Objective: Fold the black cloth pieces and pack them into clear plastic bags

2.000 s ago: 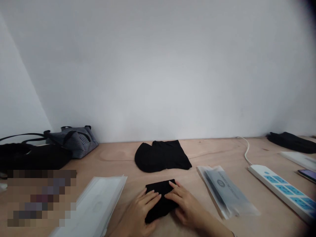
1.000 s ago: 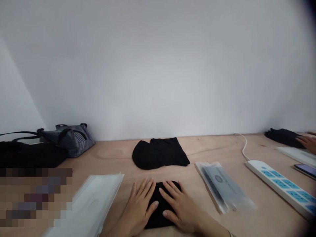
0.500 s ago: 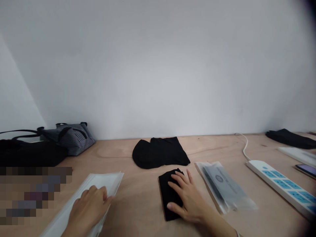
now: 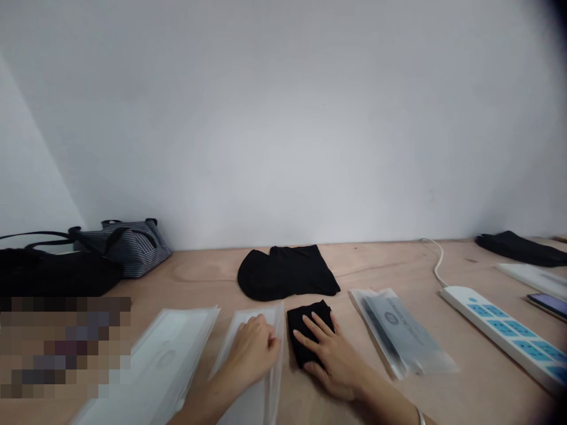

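My left hand (image 4: 256, 352) is closed on a translucent plastic bag (image 4: 270, 378), which lies on the table left of the folded black cloth (image 4: 297, 342). My right hand (image 4: 334, 360) rests on that cloth with its fingers spread flat. To the right is a filled translucent bag (image 4: 396, 333) with a printed logo and something dark inside. A larger black cloth (image 4: 287, 274) is spread out behind my hands. Further left, more translucent bags (image 4: 166, 348) lie in a stack.
A white power strip (image 4: 505, 330) with blue sockets crosses the right side, near a phone (image 4: 549, 306). Another black cloth (image 4: 520, 248) sits at the far right. A striped bag (image 4: 137, 251) and a black bag (image 4: 53, 274) stand back left, against the wall.
My left hand has moved right from the stack, bringing one translucent bag beside the folded cloth. My right hand stays on the cloth, which now looks shorter at its near end.
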Demonstrator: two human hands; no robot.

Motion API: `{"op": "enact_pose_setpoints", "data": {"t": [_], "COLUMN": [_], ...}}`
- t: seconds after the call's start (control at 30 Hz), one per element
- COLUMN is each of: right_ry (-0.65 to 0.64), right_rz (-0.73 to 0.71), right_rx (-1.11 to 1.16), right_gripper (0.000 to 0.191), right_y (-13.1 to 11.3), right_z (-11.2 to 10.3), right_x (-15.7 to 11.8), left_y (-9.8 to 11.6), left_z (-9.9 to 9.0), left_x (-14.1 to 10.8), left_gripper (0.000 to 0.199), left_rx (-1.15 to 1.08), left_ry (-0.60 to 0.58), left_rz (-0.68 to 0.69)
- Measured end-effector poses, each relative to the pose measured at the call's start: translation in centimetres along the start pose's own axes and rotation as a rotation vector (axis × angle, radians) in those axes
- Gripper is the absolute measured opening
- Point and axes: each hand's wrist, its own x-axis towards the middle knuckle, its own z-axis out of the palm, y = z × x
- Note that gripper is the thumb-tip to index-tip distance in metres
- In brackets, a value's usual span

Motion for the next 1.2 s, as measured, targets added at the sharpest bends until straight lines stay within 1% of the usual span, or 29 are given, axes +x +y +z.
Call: {"op": "enact_pose_setpoints", "data": {"t": [0.07,0.13,0.23,0.27,0.33,0.4,0.47,0.53,0.6,0.67,0.73,0.8,0.9,0.97,1.07,1.2], "right_ry": [0.042,0.091,0.194,0.224,0.248,0.211,0.139,0.072,0.031,0.027,0.06,0.083,0.029,-0.007,-0.022,-0.053], "right_rz": [0.077,0.155,0.24,0.249,0.218,0.143,0.071,0.046,0.059,0.065,0.039,-0.015,-0.079,-0.073,-0.014,0.048], "right_rx": [0.017,0.049,0.113,0.135,0.167,0.171,0.155,0.156,0.182,0.177,0.119,0.062,0.056,0.077,0.097,0.069], "right_gripper": [0.049,0.047,0.046,0.046,0.047,0.047,0.051,0.052,0.046,0.043,0.039,0.045,0.058,0.064,0.07,0.073], "right_y": [0.1,0.2,0.2,0.1,-0.4,-1.1,-1.7,-2.1,-2.0,-1.6,-1.2,-0.8,-0.5,-0.3,-0.2,-0.6], "right_z": [0.4,0.7,1.2,1.3,1.5,1.4,1.1,0.4,-0.4,-1.2,-1.7,-1.9,-1.6,-1.3,-0.9,-0.2], "right_x": [0.1,0.3,0.4,0.5,0.4,0.2,0.0,-0.2,-0.1,0.2,0.7,1.3,2.1,2.5,2.8,3.3], "left_y": [0.6,0.8,0.9,0.8,0.7,0.4,0.2,-0.1,-0.2,-0.3,-0.3,-0.2,-0.2,-0.2,-0.3,0.1], "left_z": [2.2,3.6,4.4,4.4,4.4,4.3,4.4,4.4,4.4,4.3,4.2,4.1,4.1,4.2,4.4,4.4], "left_x": [0.7,1.1,1.1,1.0,0.9,1.0,1.0,1.1,1.0,0.9,0.8,0.7,0.8,0.9,1.0,0.9], "left_gripper": [0.027,0.03,0.03,0.029,0.025,0.021,0.02,0.02,0.021,0.022,0.022,0.022,0.023,0.023,0.023,0.027], "left_rx": [-0.043,-0.056,-0.071,-0.076,-0.086,-0.096,-0.106,-0.118,-0.13,-0.14,-0.151,-0.165,-0.194,-0.219,-0.259,-0.297], "left_ry": [0.004,0.006,0.014,0.014,0.005,-0.008,-0.021,-0.031,-0.031,-0.027,-0.022,-0.016,-0.003,0.012,0.043,0.089], "left_rz": [-0.022,-0.034,-0.047,-0.052,-0.058,-0.058,-0.049,-0.036,-0.021,-0.011,-0.006,-0.003,-0.003,-0.01,-0.024,-0.018]}}
